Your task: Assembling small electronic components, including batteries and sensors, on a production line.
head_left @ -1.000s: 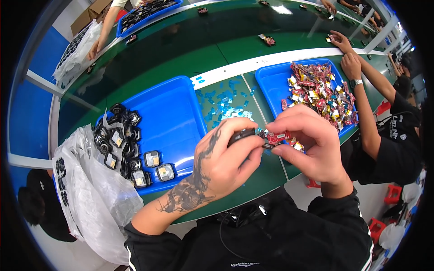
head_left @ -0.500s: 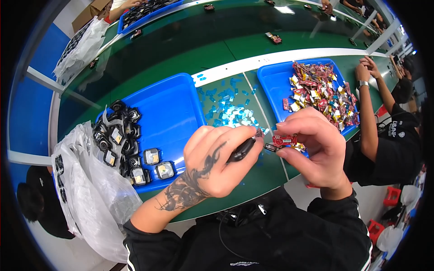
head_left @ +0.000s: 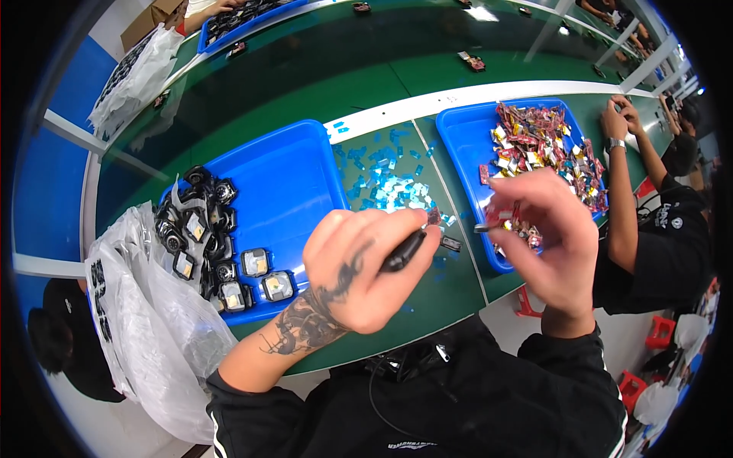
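The left hand (head_left: 366, 267) clutches a black casing (head_left: 403, 253) above a green table (head_left: 452, 286); the right hand (head_left: 553, 244), blurred, has just drawn away, leaving the casing to 1 hand. Whether its fingers grip anything cannot be told. Beyond, blue pieces (head_left: 397, 192) lie between 2 blue trays (head_left: 294, 179).

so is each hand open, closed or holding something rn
Left hand: closed around a black part.
Right hand: curled but blurred; cannot tell whether it holds anything.
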Demonstrator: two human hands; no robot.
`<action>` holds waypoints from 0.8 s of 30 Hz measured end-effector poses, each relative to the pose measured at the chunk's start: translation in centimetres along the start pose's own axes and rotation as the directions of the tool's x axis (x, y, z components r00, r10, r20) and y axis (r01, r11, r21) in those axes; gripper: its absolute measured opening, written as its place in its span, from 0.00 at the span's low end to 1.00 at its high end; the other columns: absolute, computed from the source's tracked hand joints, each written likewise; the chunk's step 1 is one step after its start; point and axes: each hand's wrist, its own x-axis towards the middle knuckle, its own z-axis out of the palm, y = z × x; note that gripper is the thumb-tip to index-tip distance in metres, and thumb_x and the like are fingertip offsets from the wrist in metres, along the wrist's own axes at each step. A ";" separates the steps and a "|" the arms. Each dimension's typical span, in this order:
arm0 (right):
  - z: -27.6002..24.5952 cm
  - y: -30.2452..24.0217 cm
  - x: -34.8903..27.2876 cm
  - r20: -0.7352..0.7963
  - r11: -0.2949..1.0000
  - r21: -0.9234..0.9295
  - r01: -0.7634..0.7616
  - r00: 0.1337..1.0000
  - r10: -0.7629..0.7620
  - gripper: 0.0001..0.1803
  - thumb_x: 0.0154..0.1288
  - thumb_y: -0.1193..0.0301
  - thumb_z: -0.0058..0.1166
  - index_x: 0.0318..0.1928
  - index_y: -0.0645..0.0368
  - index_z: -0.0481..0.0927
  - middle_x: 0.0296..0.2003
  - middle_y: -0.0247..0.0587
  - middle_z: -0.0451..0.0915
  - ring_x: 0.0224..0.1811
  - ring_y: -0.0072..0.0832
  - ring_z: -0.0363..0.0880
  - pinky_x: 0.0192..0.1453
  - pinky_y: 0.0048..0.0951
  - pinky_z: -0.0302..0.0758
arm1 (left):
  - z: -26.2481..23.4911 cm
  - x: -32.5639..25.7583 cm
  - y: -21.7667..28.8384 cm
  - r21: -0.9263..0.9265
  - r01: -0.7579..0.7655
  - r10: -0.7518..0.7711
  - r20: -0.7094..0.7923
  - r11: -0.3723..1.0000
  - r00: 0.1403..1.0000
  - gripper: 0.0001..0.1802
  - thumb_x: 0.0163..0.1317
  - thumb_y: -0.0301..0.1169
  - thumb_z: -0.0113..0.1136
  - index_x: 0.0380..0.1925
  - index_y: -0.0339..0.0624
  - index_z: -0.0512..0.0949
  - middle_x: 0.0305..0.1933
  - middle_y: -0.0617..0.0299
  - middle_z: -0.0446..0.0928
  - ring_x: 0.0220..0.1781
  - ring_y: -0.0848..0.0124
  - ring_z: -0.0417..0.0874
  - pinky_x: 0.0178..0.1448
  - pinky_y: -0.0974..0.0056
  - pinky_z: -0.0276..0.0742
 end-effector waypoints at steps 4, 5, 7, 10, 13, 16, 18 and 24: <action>-2.2 3.0 0.2 0.038 0.910 -0.415 -0.010 0.999 0.028 0.23 0.49 0.87 0.61 0.49 0.64 0.80 0.39 0.45 0.79 0.41 0.37 0.82 0.44 0.32 0.78 | -0.7 1.9 2.2 -0.497 0.746 -0.634 0.416 0.443 0.652 0.06 0.51 0.20 0.70 0.31 0.35 0.84 0.42 0.57 0.78 0.41 0.71 0.80 0.44 0.68 0.76; -2.0 4.0 0.0 0.034 0.829 -0.558 0.025 0.999 -0.007 0.22 0.49 0.85 0.62 0.48 0.64 0.80 0.39 0.45 0.80 0.42 0.37 0.82 0.45 0.33 0.77 | -0.6 1.8 2.0 -0.494 0.748 -0.638 0.412 0.444 0.651 0.06 0.51 0.20 0.70 0.31 0.35 0.84 0.42 0.57 0.78 0.41 0.71 0.80 0.44 0.68 0.76; -1.7 4.5 -0.1 0.038 0.729 -0.682 0.060 0.998 -0.047 0.21 0.48 0.84 0.63 0.47 0.64 0.81 0.40 0.45 0.81 0.42 0.38 0.82 0.46 0.33 0.77 | -0.2 1.7 1.5 -0.604 0.783 -0.610 0.567 0.150 0.554 0.05 0.53 0.19 0.69 0.31 0.34 0.84 0.42 0.58 0.78 0.43 0.74 0.79 0.47 0.70 0.74; 1.0 2.4 -0.1 -0.010 0.999 0.005 0.043 0.999 -0.043 0.19 0.48 0.81 0.66 0.44 0.64 0.83 0.39 0.44 0.83 0.42 0.35 0.82 0.47 0.32 0.77 | -0.1 1.3 1.6 -0.612 0.780 -0.631 0.556 0.130 0.542 0.06 0.53 0.18 0.68 0.31 0.33 0.83 0.41 0.56 0.78 0.45 0.72 0.78 0.49 0.69 0.73; 3.3 2.1 -0.2 0.002 0.988 0.128 0.084 0.996 -0.085 0.13 0.51 0.83 0.65 0.40 0.64 0.84 0.37 0.43 0.83 0.39 0.31 0.82 0.44 0.29 0.77 | 0.4 0.8 1.4 -0.613 0.771 -0.621 0.540 0.172 0.568 0.06 0.55 0.20 0.68 0.33 0.34 0.82 0.41 0.59 0.78 0.43 0.75 0.79 0.43 0.72 0.73; 4.9 1.0 -0.2 -0.083 0.947 0.319 -0.022 0.995 0.051 0.10 0.53 0.84 0.63 0.38 0.65 0.83 0.35 0.43 0.83 0.40 0.31 0.82 0.44 0.29 0.77 | 1.0 0.2 1.0 -0.642 0.723 -0.588 0.491 0.254 0.643 0.05 0.56 0.22 0.67 0.33 0.35 0.82 0.40 0.61 0.77 0.41 0.78 0.79 0.37 0.73 0.74; 5.0 0.9 -0.2 -0.107 0.881 0.464 -0.096 0.981 0.163 0.09 0.54 0.84 0.63 0.38 0.65 0.83 0.35 0.42 0.83 0.41 0.30 0.82 0.44 0.28 0.77 | 0.9 0.0 1.1 -0.663 0.688 -0.563 0.461 0.295 0.686 0.05 0.56 0.22 0.66 0.33 0.35 0.81 0.40 0.61 0.77 0.42 0.76 0.79 0.38 0.72 0.74; 5.2 1.1 -0.3 -0.042 0.811 0.568 -0.141 0.979 0.199 0.14 0.59 0.87 0.59 0.47 0.69 0.80 0.45 0.45 0.78 0.46 0.26 0.80 0.50 0.25 0.80 | 0.9 0.4 1.4 -0.651 0.745 -0.629 0.519 0.148 0.579 0.05 0.56 0.21 0.66 0.33 0.34 0.81 0.40 0.60 0.76 0.44 0.71 0.78 0.43 0.68 0.76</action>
